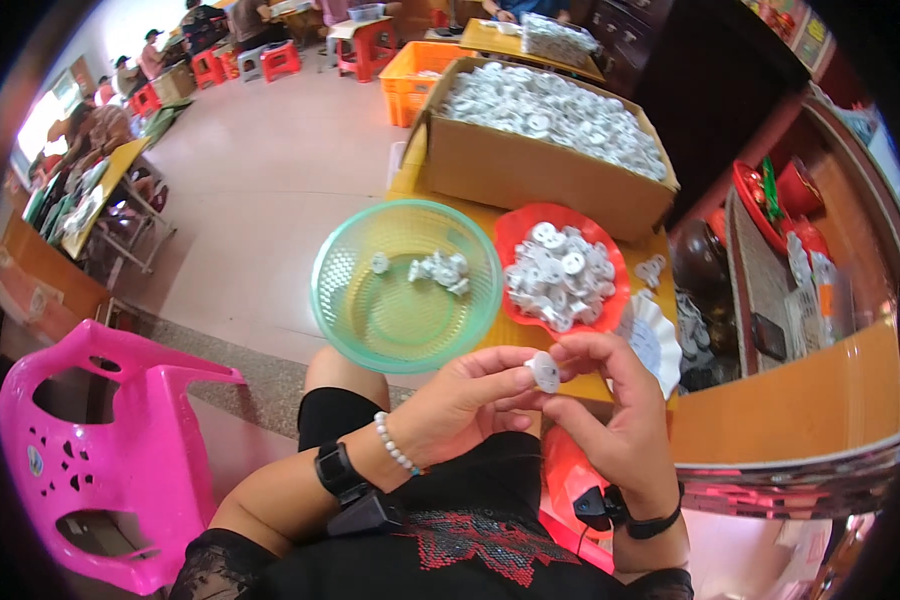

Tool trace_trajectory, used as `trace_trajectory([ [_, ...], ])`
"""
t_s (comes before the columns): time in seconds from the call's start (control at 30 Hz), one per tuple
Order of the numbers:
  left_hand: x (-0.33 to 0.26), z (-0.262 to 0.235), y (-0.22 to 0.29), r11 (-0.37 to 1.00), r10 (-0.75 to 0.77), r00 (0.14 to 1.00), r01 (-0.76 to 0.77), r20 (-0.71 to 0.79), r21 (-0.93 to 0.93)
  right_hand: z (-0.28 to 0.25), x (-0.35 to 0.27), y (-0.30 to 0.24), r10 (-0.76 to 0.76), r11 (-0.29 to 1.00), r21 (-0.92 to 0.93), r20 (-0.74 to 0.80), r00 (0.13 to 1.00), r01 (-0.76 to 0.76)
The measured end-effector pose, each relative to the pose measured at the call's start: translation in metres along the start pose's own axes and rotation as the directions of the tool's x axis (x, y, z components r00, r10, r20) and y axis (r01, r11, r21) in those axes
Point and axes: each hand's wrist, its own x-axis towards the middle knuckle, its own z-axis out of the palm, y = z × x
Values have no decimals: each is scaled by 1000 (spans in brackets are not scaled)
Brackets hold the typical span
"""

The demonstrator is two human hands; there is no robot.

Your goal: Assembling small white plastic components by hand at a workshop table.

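Note:
Above my lap, my left hand pinches a small white round plastic piece with holes in its face between thumb and fingers. My right hand is curled in from the other side, its fingertips at the piece's right edge; exactly what they touch is partly hidden. Just beyond my hands, a red scalloped bowl holds a heap of similar white pieces. To its left is a green, see-through plastic basket with a few small white parts in it.
A cardboard box full of white pieces stands behind the bowl on the yellow table. An orange crate is beyond it. A white fluted dish lies right of the bowl. A pink chair stands left; people sit at far tables.

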Motion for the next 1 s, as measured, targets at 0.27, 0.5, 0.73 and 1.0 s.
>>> trace_trajectory([
  [0.27,0,-8,30,949,-20,983,76,-183,307,4,28,44,-69,997,-35,91,993,73],
  [0.5,8,-65,126,521,392,843,127,-369,844,-29,91,111,155,980,165,-267,951,-113],
  [0.73,45,-140,156,-514,522,850,378,-69,770,-66,94,126,56,961,-238,-322,945,-138],
  [1.0,63,-151,149,-680,477,866,472,-150,561,-105,16,187,273,748,-550,-255,927,-372],
])
